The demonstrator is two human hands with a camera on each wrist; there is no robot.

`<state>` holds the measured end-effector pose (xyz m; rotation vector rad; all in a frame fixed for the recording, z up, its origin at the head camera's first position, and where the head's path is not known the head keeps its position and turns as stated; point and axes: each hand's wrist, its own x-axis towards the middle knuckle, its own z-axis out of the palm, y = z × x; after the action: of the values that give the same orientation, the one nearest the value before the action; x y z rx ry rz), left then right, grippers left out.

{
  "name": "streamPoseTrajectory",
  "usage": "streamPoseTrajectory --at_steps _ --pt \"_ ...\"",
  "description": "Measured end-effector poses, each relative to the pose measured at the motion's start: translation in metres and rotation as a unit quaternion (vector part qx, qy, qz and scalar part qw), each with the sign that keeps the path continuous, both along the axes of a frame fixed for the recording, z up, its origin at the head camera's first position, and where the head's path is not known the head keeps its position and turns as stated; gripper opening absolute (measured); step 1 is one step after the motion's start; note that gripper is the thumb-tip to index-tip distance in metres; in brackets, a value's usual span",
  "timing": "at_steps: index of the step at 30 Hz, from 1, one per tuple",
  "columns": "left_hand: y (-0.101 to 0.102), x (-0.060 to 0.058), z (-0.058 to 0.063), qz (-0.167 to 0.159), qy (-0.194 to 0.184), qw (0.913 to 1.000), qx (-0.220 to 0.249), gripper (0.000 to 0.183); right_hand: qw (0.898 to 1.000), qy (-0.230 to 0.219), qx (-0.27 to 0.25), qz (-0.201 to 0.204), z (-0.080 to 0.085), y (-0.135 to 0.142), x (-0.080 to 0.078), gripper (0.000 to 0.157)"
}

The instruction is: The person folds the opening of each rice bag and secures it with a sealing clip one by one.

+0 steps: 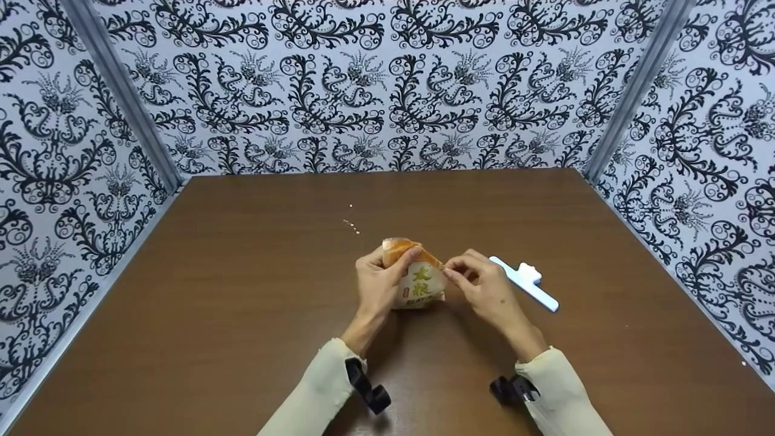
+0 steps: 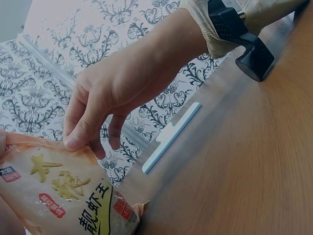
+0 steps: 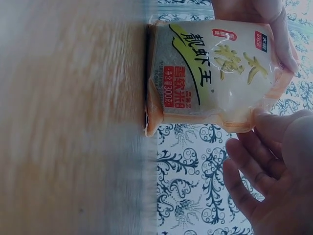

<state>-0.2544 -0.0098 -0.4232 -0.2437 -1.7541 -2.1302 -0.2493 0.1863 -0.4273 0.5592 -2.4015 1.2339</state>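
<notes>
A small plastic bag of rice (image 1: 421, 284), orange at the top with Chinese lettering on a pale front, stands upright on the table. My left hand (image 1: 376, 281) grips its upper left side, thumb across the front. With thumb and fingertips my right hand (image 1: 487, 287) pinches the upper right edge of the bag, as the right wrist view shows too. The bag's bottom rests on the tabletop in the right wrist view. Just right of my right hand lies a pale blue-white bag clip (image 1: 525, 283), touched by neither hand. The inside of the bag is hidden.
Several small white grains (image 1: 351, 225) lie scattered on the brown wooden table (image 1: 254, 272) beyond the bag. Patterned black-and-white walls (image 1: 375, 91) enclose the table at the back and both sides. Each wrist wears a black camera mount (image 1: 369, 390).
</notes>
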Motion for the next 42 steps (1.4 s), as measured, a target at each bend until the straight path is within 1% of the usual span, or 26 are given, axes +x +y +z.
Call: streamPoseTrajectory --at_steps 5,8,12,17,23,30,42 --pt "0.0005 -0.0002 0.0001 0.000 0.000 1.0000 0.002 0.015 1.000 0.002 0.002 -0.002 -0.0001 0.0006 0.0001 0.007" --pt "0.0003 0.0001 0.0001 -0.001 -0.004 1.0000 0.004 0.016 1.000 -0.002 0.005 -0.004 -0.0002 0.0011 0.0007 0.009" --pt "0.0004 -0.0001 0.0003 -0.001 -0.008 0.9999 0.007 0.016 1.000 -0.006 0.007 -0.006 -0.0001 0.0020 0.0008 0.008" --pt "0.0011 -0.0007 0.0009 0.002 -0.012 0.9999 0.008 0.017 1.000 -0.004 0.008 -0.009 -0.0005 0.0034 0.0010 0.003" --pt "0.0008 -0.0013 0.0006 0.013 -0.020 0.9997 0.002 0.016 1.000 -0.002 0.010 -0.011 -0.0015 0.0037 0.0013 0.004" --pt "0.0008 -0.0005 0.0003 0.006 -0.017 0.9998 0.011 0.017 1.000 -0.007 0.023 -0.019 -0.0018 0.0042 0.0019 0.005" --pt "0.0007 -0.0003 0.0015 0.009 -0.019 0.9997 0.009 0.017 0.999 -0.003 0.026 -0.021 -0.0012 0.0054 0.0031 0.005"
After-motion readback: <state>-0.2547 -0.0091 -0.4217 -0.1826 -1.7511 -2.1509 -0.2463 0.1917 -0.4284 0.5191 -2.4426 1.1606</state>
